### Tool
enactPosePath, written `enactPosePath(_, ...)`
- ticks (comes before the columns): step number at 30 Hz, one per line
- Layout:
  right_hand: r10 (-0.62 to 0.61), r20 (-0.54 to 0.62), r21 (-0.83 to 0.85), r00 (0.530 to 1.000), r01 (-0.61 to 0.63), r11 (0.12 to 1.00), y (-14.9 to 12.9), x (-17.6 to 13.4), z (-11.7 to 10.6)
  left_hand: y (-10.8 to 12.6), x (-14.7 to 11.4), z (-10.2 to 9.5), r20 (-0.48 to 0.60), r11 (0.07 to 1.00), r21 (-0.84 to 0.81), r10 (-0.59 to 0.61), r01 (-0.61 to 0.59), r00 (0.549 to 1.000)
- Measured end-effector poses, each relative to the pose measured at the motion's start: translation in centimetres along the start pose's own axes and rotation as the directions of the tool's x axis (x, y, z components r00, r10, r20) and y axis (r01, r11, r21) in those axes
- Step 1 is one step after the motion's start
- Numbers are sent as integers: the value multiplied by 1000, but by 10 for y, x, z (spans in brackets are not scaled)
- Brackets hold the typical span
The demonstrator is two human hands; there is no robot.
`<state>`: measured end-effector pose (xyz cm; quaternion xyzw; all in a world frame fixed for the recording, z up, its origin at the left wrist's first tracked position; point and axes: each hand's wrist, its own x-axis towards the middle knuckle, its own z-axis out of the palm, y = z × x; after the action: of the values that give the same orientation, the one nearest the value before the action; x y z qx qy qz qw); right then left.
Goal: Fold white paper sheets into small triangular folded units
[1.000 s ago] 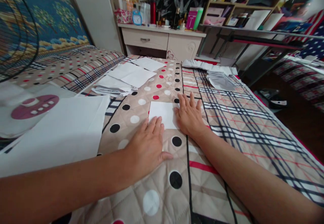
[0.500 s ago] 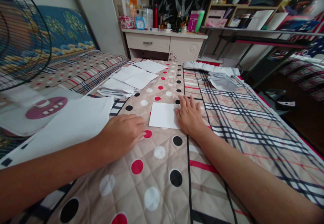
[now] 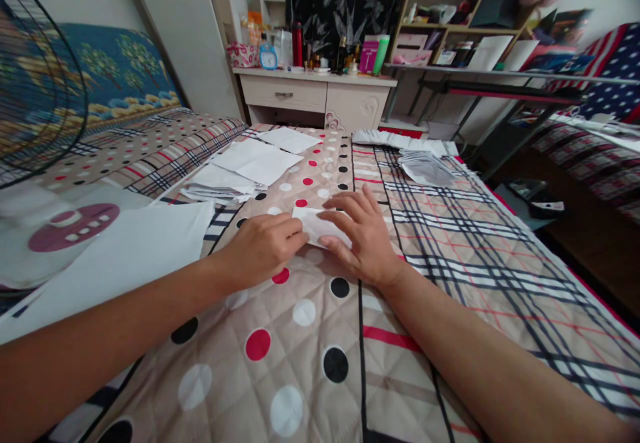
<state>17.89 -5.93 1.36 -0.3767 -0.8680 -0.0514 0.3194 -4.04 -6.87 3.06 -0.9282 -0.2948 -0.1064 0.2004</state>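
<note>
A small white sheet of paper (image 3: 316, 227) lies on the dotted bedspread in front of me, partly covered by both hands. My left hand (image 3: 267, 246) is closed at the paper's left edge, thumb and fingers pinched together on it. Over the paper's right part is my right hand (image 3: 361, 233), with fingers bent and apart. Whether its fingertips touch the sheet I cannot tell. Behind and to the left, a loose pile of white papers (image 3: 257, 159) is spread on the bed. Larger white sheets (image 3: 170, 229) lie beside my left forearm.
A row of folded white papers (image 3: 400, 141) and a fanned grey-white stack (image 3: 426, 167) lie at the far right of the bed. A fan (image 3: 40, 83) stands at the left. Past the bed are a cream dresser (image 3: 285, 93) and a desk with shelves (image 3: 450, 28).
My left hand has moved right and closed on the paper's left edge. My right hand has lifted from lying flat and shifted left over the sheet. The view has turned slightly.
</note>
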Motion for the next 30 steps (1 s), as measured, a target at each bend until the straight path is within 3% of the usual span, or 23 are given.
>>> enactPosePath(3,-140,7,9,990,140,990,-4,1,0,-3,4,-4,-40,998,5,-67,67,997)
enactPosePath(13,-184,1,-14,983,184,983,2,1,5,3,4,7,-176,990,-108,-114,96,978)
enactPosePath(18,-167,-73,-25,983,166,986,14,2,5,-8,-2,10,-309,982,-158,-150,105,939)
enactPosePath(30,-33,-249,-13,968,30,999,37,0,4,-30,-13,15,-346,966,-184,-236,181,908)
